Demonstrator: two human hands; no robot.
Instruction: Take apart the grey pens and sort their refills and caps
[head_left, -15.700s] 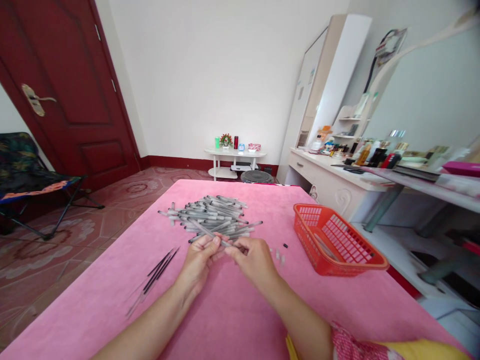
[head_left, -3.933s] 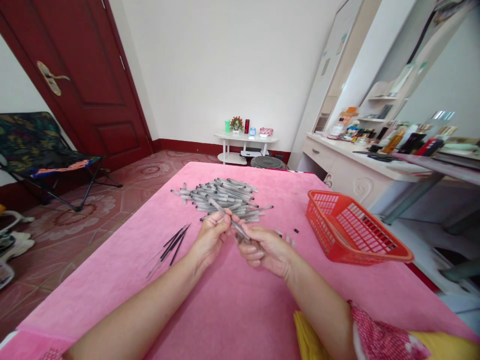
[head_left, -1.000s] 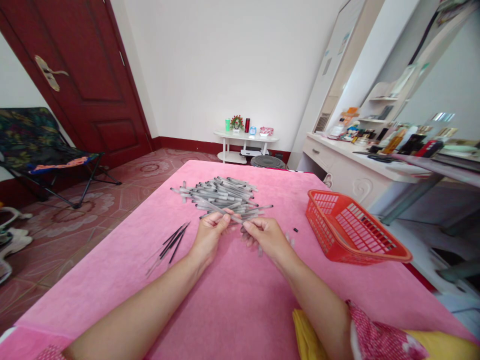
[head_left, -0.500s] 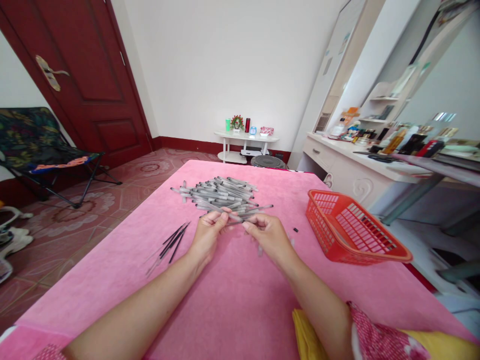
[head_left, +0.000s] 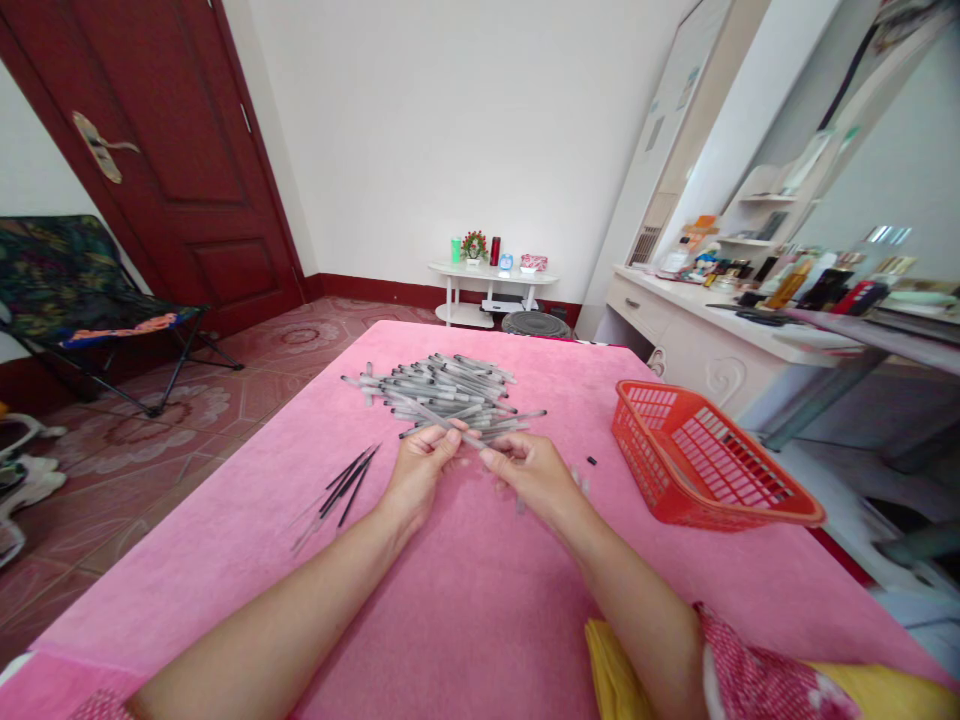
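While hands (head_left: 420,468) (head_left: 536,470) hold a pen (head_left: 471,439), black rods (head_left: 349,483) left, red basket (head_left: 690,508) right

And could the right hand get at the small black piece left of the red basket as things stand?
Probably yes: the small black piece lies uncovered between the right hand and the red basket. That hand's grip is on a pen, though, so it would likely need freeing first.

1 slim translucent grey pen (head_left: 472,440), aslant in left hand (head_left: 418,465) and right hand (head_left: 534,468)
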